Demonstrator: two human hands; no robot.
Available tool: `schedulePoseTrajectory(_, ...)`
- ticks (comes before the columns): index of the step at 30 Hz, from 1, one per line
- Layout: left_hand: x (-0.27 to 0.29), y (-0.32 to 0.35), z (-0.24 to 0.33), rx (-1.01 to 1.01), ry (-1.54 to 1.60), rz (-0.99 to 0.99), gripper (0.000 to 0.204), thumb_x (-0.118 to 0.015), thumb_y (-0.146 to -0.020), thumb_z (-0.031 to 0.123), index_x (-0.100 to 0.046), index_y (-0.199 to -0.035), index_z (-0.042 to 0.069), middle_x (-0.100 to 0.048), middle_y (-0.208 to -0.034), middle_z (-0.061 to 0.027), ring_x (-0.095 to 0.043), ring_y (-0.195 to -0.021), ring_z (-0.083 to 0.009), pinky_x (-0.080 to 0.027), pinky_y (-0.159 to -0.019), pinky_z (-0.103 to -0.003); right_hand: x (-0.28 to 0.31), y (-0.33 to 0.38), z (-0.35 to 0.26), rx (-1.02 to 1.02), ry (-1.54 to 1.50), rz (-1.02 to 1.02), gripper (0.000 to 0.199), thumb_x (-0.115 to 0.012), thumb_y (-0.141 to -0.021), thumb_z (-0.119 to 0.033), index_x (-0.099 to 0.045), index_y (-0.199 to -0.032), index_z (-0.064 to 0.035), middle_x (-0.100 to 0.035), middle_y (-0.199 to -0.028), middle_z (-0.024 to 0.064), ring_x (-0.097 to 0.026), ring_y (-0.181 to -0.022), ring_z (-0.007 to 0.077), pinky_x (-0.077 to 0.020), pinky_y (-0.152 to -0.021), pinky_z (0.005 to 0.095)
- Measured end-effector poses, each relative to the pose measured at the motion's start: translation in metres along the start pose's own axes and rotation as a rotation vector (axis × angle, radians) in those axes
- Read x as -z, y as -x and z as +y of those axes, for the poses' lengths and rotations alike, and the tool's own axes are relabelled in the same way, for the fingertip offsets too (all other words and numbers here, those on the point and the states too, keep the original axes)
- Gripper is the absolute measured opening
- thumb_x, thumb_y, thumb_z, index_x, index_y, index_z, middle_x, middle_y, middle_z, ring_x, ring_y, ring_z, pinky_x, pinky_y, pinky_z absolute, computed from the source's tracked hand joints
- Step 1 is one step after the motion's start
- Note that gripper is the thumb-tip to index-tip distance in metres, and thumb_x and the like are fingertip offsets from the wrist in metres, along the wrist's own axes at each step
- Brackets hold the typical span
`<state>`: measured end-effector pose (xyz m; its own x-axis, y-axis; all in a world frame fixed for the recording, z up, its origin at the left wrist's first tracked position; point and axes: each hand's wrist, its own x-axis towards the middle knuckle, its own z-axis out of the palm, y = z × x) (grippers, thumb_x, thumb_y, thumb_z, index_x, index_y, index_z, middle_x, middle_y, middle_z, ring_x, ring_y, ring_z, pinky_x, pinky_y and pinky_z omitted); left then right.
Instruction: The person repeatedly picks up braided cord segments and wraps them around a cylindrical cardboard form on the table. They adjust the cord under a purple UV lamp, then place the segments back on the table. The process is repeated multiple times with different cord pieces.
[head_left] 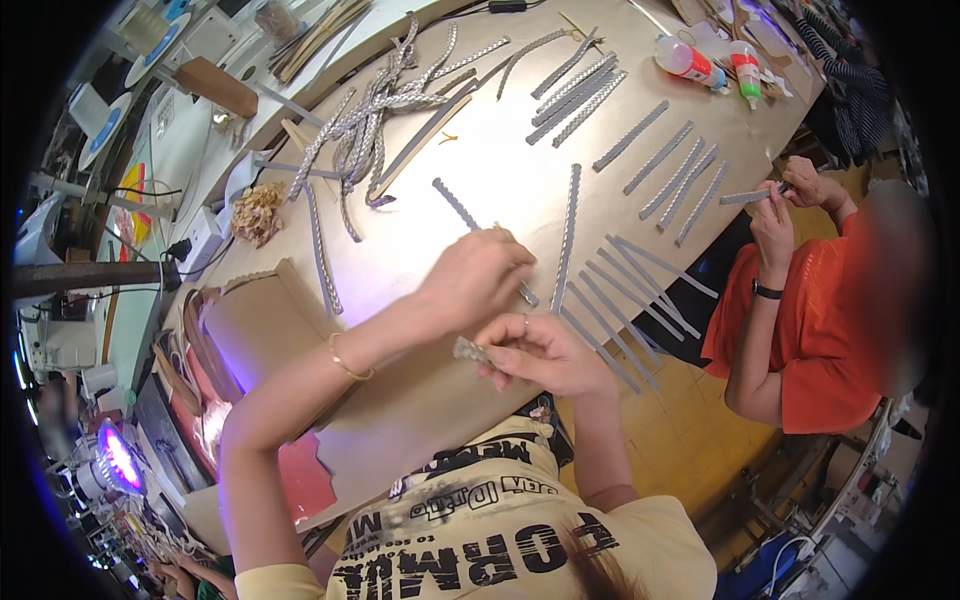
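Observation:
My left hand (pixel 478 278) is over a grey braided strip (pixel 457 205) on the table, its fingers curled together. The strip's two ends show on either side of the hand, and its middle is hidden. A tiny yellowish bit shows at the fingers; what they hold is unclear. Just nearer to me, my right hand (pixel 545 355) pinches a small crumpled grey-beige piece (pixel 468 350) between thumb and fingers. To the right of my left hand lies another braided strip (pixel 568 235).
A tangled bundle of braided cords (pixel 365 130) lies far left. Braided strips (pixel 575 100) and flat grey strips (pixel 625 290) lie in rows to the right. Two bottles (pixel 690 62) stand far right. A person in orange (pixel 800 330) holds a strip at the table's right edge.

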<state>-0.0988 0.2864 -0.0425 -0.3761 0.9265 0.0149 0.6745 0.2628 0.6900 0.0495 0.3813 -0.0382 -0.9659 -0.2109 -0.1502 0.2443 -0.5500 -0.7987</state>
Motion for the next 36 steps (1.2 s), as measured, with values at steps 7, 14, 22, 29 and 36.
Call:
schedulePoseTrajectory(7,-0.028,0.008,0.019,0.027,0.07,0.023,0.018,-0.062,-0.086,0.011,-0.069,-0.1,0.001,-0.065,-0.096,-0.0148,-0.062,-0.09,-0.0329,-0.05,-0.079,-0.041,0.023,0.041,-0.006,0.098,-0.101,0.125,0.018,-0.054,-0.1,-0.013,-0.06,-0.109,0.0009,-0.06,-0.078,0.0032,-0.053,-0.061,0.0053,-0.0442,-0.053,0.0197)
schedulePoseTrajectory(14,-0.034,0.028,0.034,-0.018,-0.003,0.023,0.018,-0.063,-0.087,0.013,-0.07,-0.101,0.002,-0.065,-0.098,-0.0145,-0.061,-0.091,-0.0328,-0.048,-0.081,-0.041,0.042,0.056,0.002,0.275,-0.614,0.106,0.026,-0.043,-0.103,-0.019,-0.054,-0.113,0.002,-0.044,-0.073,0.0018,-0.033,-0.048,0.0052,-0.0325,-0.042,0.0196)
schedulePoseTrajectory(22,0.064,0.106,0.038,0.096,-0.055,0.208,0.02,-0.063,-0.09,0.016,-0.07,-0.104,0.003,-0.068,-0.105,-0.0154,-0.063,-0.099,-0.0307,-0.047,-0.089,-0.039,0.037,0.033,0.009,0.214,-0.987,-0.086,0.025,-0.037,-0.105,-0.018,-0.053,-0.112,0.0,-0.045,-0.076,0.0037,-0.035,-0.046,0.0043,-0.0327,-0.039,0.0205)
schedulePoseTrajectory(29,0.118,0.159,0.028,0.444,0.507,0.395,0.025,-0.059,-0.095,0.016,-0.069,-0.111,-0.001,-0.07,-0.105,-0.0116,-0.064,-0.103,-0.0176,-0.047,-0.094,-0.032,-0.006,-0.026,0.014,-0.155,-1.313,-0.32,0.031,-0.03,-0.106,-0.02,-0.049,-0.117,0.0025,-0.043,-0.076,0.0045,-0.035,-0.046,0.005,-0.0316,-0.04,0.0211)
schedulePoseTrajectory(36,0.132,0.189,0.018,0.445,0.441,0.515,0.026,-0.058,-0.096,0.016,-0.068,-0.113,-0.002,-0.069,-0.106,-0.0092,-0.062,-0.104,-0.0161,-0.046,-0.095,-0.031,-0.067,-0.073,0.02,-0.464,-1.34,-0.394,0.033,-0.028,-0.107,-0.022,-0.049,-0.114,0.0015,-0.043,-0.074,0.0049,-0.033,-0.044,0.0059,-0.0292,-0.038,0.0208)
